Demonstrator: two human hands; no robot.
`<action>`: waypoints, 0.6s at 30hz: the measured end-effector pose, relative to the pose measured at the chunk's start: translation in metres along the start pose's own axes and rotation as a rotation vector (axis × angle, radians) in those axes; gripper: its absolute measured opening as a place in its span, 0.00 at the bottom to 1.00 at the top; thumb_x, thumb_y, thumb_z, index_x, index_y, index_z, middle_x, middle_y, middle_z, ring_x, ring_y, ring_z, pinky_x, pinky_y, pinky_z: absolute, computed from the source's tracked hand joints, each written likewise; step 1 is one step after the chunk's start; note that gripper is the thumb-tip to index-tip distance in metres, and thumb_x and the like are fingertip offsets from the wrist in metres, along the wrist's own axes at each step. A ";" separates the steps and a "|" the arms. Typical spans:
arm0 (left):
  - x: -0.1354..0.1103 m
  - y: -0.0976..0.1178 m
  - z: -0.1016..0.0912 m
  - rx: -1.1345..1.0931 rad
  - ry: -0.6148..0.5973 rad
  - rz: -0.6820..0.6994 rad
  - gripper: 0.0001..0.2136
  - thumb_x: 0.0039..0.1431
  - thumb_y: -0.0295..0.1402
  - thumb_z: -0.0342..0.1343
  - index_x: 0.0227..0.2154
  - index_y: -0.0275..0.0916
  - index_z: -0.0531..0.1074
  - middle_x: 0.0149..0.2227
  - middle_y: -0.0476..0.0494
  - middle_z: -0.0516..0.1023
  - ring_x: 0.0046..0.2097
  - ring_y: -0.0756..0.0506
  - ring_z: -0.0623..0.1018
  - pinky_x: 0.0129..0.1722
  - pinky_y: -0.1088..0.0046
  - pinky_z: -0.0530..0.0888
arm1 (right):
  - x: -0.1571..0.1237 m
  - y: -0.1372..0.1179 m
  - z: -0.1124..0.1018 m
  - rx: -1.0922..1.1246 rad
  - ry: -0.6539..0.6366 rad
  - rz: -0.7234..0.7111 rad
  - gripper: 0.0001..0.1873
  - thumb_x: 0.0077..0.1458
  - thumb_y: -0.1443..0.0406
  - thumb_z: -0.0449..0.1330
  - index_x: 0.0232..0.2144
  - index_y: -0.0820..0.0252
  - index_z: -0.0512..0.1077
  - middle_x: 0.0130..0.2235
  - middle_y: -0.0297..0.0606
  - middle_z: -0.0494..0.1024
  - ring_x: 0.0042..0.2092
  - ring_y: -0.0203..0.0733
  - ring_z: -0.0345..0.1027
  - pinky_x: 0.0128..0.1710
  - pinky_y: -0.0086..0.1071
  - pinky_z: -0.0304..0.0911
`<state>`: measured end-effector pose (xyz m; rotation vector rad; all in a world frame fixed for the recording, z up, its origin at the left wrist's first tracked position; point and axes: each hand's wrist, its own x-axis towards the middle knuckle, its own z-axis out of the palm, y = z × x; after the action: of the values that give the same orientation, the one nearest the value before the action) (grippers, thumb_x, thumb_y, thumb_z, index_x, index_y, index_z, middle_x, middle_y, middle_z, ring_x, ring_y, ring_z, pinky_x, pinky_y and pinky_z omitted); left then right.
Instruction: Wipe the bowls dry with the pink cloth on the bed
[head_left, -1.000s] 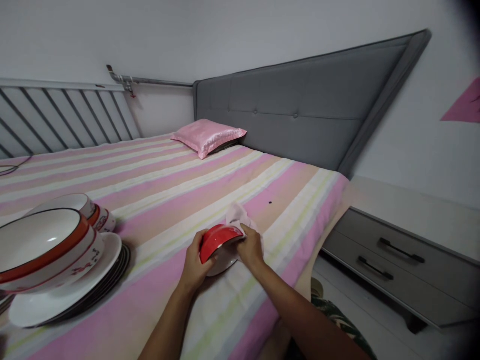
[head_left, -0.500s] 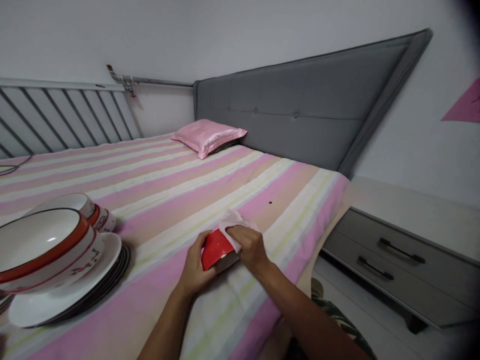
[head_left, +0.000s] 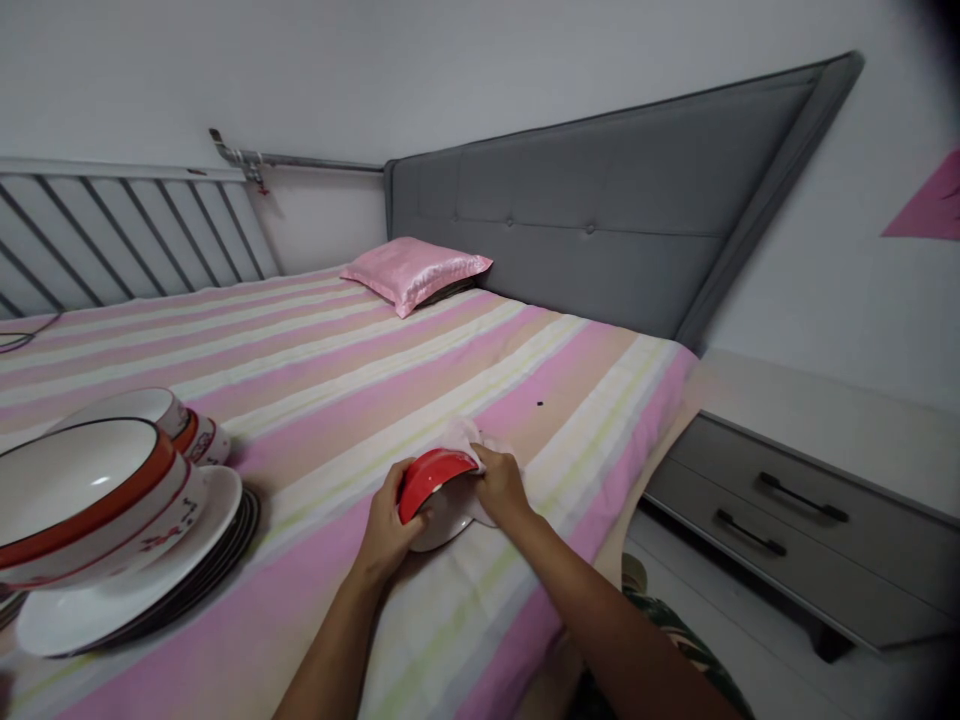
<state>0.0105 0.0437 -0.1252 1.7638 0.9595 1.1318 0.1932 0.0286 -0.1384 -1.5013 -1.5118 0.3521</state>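
A small bowl (head_left: pixel 437 470), red outside and white inside, is tilted on its side over the striped bed, its hollow turned toward me. My left hand (head_left: pixel 390 520) grips its left rim, thumb inside and fingers behind. At the right side of the bowl, my right hand (head_left: pixel 501 485) is closed on a thin whitish cloth (head_left: pixel 459 436) pressed to the red outside near the rim. Part of the cloth shows behind the bowl and part hangs below my right hand. The fingertips of my right hand are partly hidden.
At the left, a large white bowl with a red band (head_left: pixel 97 490) sits on stacked plates (head_left: pixel 217 510), with smaller bowls (head_left: pixel 206 437) behind. A pink pillow (head_left: pixel 420 268) lies by the grey headboard (head_left: pixel 555 200). A grey drawer cabinet (head_left: pixel 795 530) stands right of the bed.
The bowl has been tipped so its white inside now faces me more. My right hand and the cloth have shifted slightly along its right side.
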 end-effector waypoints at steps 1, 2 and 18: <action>0.000 -0.001 0.000 -0.002 0.003 -0.001 0.24 0.39 0.37 0.61 0.44 0.41 0.69 0.43 0.42 0.76 0.46 0.36 0.73 0.48 0.63 0.67 | 0.000 0.001 0.002 0.003 0.004 0.012 0.19 0.45 0.74 0.55 0.37 0.54 0.78 0.32 0.37 0.82 0.34 0.45 0.74 0.33 0.31 0.67; 0.000 -0.003 -0.001 -0.004 0.007 -0.003 0.24 0.39 0.37 0.60 0.44 0.41 0.69 0.43 0.42 0.76 0.46 0.36 0.73 0.47 0.63 0.67 | -0.001 0.002 0.004 0.005 0.006 0.019 0.18 0.46 0.73 0.55 0.36 0.55 0.78 0.31 0.37 0.81 0.33 0.45 0.74 0.33 0.31 0.66; -0.005 0.012 0.003 0.025 -0.013 0.071 0.26 0.41 0.35 0.63 0.47 0.40 0.66 0.45 0.40 0.74 0.47 0.37 0.73 0.48 0.63 0.68 | -0.008 -0.008 -0.003 -0.161 0.092 -0.141 0.10 0.52 0.71 0.54 0.30 0.57 0.75 0.27 0.37 0.78 0.31 0.42 0.70 0.31 0.28 0.60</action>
<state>0.0140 0.0344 -0.1165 1.8361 0.9136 1.1561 0.1887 0.0185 -0.1340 -1.5032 -1.5919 0.0787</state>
